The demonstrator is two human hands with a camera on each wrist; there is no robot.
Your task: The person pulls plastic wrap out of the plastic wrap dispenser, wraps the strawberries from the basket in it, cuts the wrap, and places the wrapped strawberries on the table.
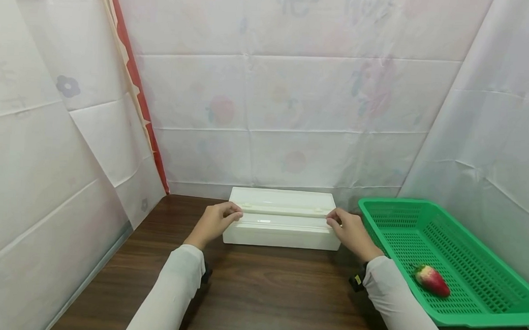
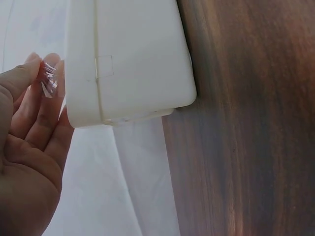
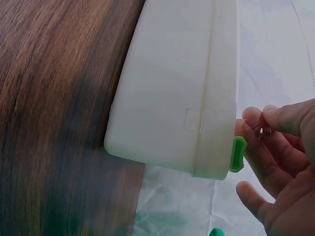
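A long white cling film dispenser (image 1: 283, 237) lies crosswise on the table, with a seam running along its top. At its left end my left hand (image 1: 215, 222) pinches clear cling film (image 2: 49, 81) between thumb and fingertips. My right hand (image 1: 352, 232) pinches a clear bit of the film at the other end; little of it shows in the right wrist view. Both hands are just above the dispenser's top face. A small green tab (image 3: 238, 154) sticks out near the dispenser's right end, close to the right fingers.
Right of the dispenser stands a green plastic basket (image 1: 487, 243) holding a red, pale-topped fruit (image 1: 432, 280) that resembles a strawberry. The dark wooden table (image 1: 276, 293) meets white sheeting (image 1: 294, 102) at the back and both sides.
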